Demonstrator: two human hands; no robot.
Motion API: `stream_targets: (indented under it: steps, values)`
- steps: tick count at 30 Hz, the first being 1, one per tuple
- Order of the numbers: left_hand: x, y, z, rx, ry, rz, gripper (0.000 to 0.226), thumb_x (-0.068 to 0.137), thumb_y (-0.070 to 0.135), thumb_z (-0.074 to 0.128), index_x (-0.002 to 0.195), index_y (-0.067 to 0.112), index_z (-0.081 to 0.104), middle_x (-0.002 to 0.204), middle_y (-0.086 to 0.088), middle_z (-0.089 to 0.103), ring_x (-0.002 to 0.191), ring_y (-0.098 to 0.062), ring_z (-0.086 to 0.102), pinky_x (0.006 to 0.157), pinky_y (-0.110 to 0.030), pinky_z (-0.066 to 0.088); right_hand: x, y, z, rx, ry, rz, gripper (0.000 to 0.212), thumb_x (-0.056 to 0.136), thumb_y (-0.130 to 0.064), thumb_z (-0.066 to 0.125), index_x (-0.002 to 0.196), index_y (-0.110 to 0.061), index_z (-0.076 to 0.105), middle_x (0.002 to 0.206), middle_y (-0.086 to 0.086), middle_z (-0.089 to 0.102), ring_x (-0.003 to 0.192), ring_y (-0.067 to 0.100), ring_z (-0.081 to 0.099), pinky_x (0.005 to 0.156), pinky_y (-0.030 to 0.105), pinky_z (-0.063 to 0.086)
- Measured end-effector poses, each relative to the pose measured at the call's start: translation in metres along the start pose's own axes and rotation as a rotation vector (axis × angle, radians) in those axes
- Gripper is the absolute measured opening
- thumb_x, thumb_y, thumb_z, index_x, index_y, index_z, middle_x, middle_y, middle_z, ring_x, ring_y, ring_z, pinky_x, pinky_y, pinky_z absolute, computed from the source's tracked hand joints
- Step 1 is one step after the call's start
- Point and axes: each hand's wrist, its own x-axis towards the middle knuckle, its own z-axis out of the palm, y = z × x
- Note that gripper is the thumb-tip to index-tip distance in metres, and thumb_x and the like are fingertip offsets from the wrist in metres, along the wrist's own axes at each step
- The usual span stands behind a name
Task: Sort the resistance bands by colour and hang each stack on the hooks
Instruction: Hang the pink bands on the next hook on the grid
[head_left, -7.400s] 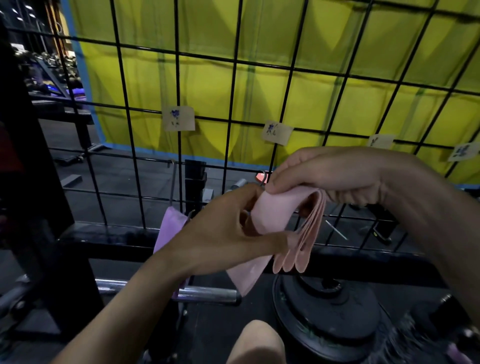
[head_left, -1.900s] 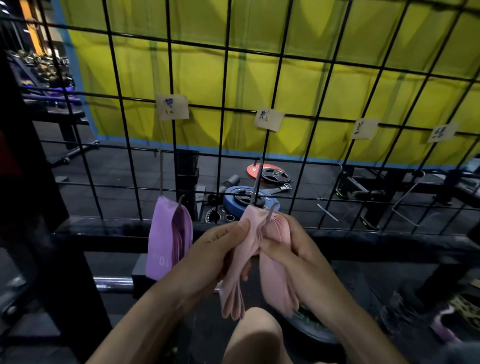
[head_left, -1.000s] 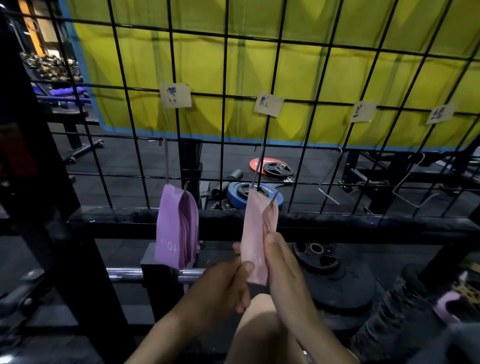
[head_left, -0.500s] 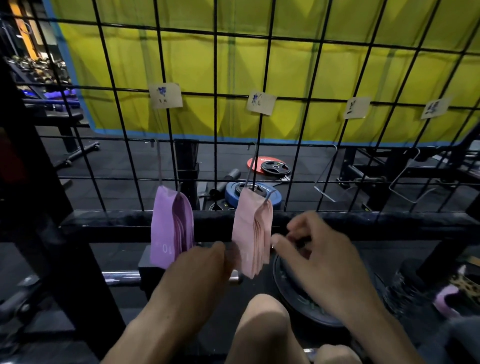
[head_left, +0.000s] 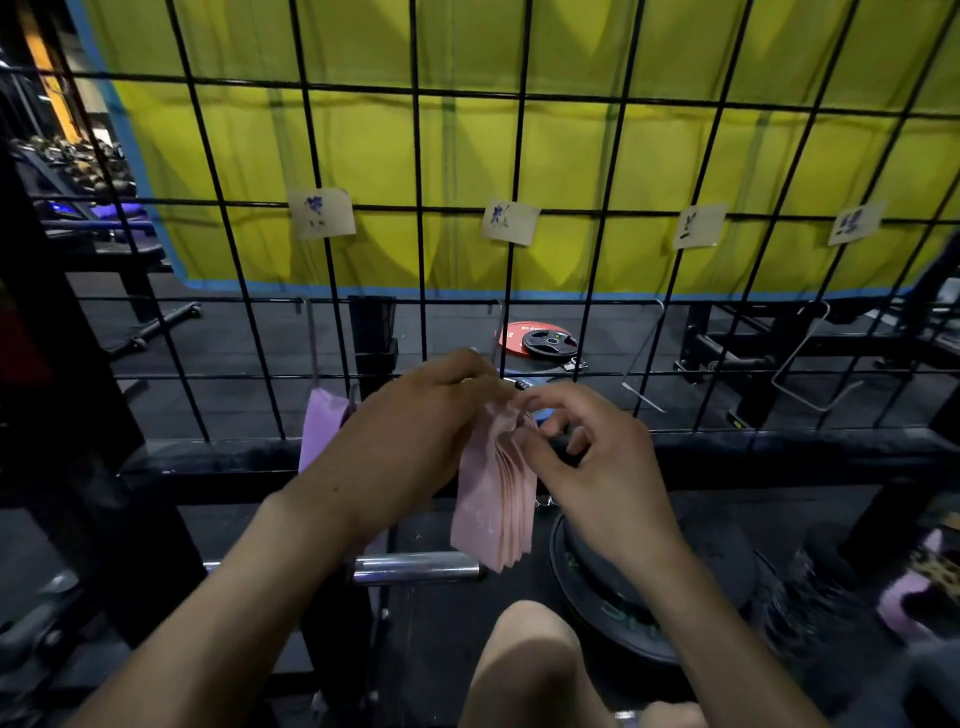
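A stack of pink resistance bands (head_left: 496, 509) hangs from the second hook on a black wire grid (head_left: 524, 208), under a paper label (head_left: 510, 222). My left hand (head_left: 415, 431) grips the top of the pink stack from the left. My right hand (head_left: 582, 447) pinches the stack's top edge from the right with thumb and forefinger. A stack of purple bands (head_left: 319, 423) hangs on the first hook to the left, partly hidden behind my left wrist. Two bare hooks (head_left: 644, 358) (head_left: 802, 358) hang further right.
Paper labels (head_left: 322, 213) (head_left: 698, 226) (head_left: 857, 223) are stuck on the grid. Behind it is a yellow curtain and weight plates (head_left: 540, 340) on the floor. A black plate (head_left: 639, 587), a steel bar (head_left: 415, 566) and my knee (head_left: 530, 654) lie below. Pink bands (head_left: 909, 597) lie at lower right.
Both hands have risen from below the pink stack to its top at the hook, the left gripping it and the right pinching it. The purple stack has not moved.
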Motion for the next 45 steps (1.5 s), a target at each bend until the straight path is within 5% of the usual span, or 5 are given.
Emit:
stream_targets:
  steps: [11,24,30,37,45]
  values:
    - [0.009,-0.013,0.007,0.012,0.012,0.061,0.037,0.090,0.007,0.061,0.120,0.028,0.066,0.122,0.009,0.058,0.093,-0.015,0.067,0.065,-0.041,0.057,0.009,0.020,0.011,-0.167,0.102,-0.196,0.015,0.091,-0.013,0.068,0.102,-0.024,0.070,0.096,-0.017,0.063,0.088,0.006,0.055,0.075,0.026,0.047]
    - [0.006,-0.017,0.007,0.077,0.014,0.075,0.038,0.091,0.023,0.048,0.125,0.028,0.064,0.122,0.008,0.055,0.077,-0.019,0.066,0.053,-0.037,0.052,0.012,0.022,0.022,0.166,0.119,-0.060,0.015,0.093,-0.013,0.067,0.095,-0.028,0.066,0.079,0.006,0.064,0.066,0.027,0.060,0.058,0.047,0.049]
    - [0.009,-0.022,0.008,0.059,0.000,0.061,0.041,0.092,0.012,0.063,0.125,0.035,0.057,0.122,0.011,0.051,0.082,-0.018,0.065,0.055,-0.041,0.054,0.015,0.022,0.010,-0.039,0.037,-0.174,0.016,0.095,-0.016,0.066,0.105,-0.028,0.067,0.095,-0.012,0.067,0.085,0.012,0.065,0.070,0.032,0.053]
    - [0.013,-0.017,0.002,0.098,-0.035,0.047,0.038,0.092,0.014,0.064,0.125,0.033,0.065,0.116,0.011,0.052,0.075,-0.015,0.063,0.048,-0.022,0.036,0.011,0.016,0.024,0.249,0.150,0.038,0.013,0.093,-0.017,0.070,0.086,-0.027,0.065,0.077,-0.002,0.068,0.063,0.018,0.060,0.056,0.042,0.052]
    - [0.020,-0.022,-0.012,0.055,-0.183,0.134,0.048,0.098,0.013,0.056,0.139,0.038,0.053,0.132,0.013,0.048,0.100,-0.015,0.063,0.070,-0.042,0.054,0.006,0.013,0.012,0.271,0.026,0.121,0.007,0.090,-0.020,0.074,0.094,-0.025,0.071,0.083,-0.003,0.072,0.074,0.018,0.066,0.074,0.034,0.058]
